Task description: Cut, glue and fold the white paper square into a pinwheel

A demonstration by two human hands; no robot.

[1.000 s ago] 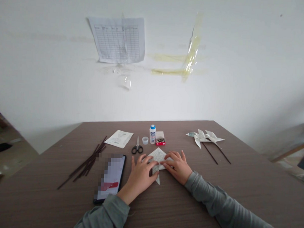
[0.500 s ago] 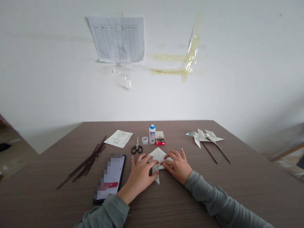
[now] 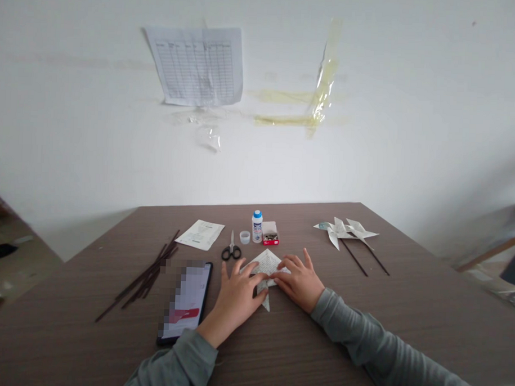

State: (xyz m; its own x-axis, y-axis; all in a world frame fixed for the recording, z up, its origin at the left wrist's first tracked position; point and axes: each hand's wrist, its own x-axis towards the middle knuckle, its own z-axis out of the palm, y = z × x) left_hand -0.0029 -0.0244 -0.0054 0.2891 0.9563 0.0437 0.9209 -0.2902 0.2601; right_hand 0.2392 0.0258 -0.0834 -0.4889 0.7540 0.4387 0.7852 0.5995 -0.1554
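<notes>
A printed sheet of paper (image 3: 267,261), with a pointed top and a narrow flap pointing down, lies between my hands on the table. My left hand (image 3: 238,295) has its thumb and index finger closed on the paper's left part and flap; its other fingers are spread along the left edge. From the right, my right hand (image 3: 302,282) presses its thumb and index finger together on the paper near the middle. My fingers hide both sides of the sheet. Just beyond it lie black-handled scissors (image 3: 231,252).
Behind stand a blue-capped bottle (image 3: 257,228), a small clear cup (image 3: 244,237) and a red box of pins (image 3: 270,240). Brown sticks (image 3: 147,273), a phone (image 3: 188,303) and folded paper (image 3: 200,235) are on the left. Paper pinwheels (image 3: 339,231) on sticks lie at right.
Both hands stay on the paper in almost the same position. My right fingers have shifted very slightly; the whole view has moved a little.
</notes>
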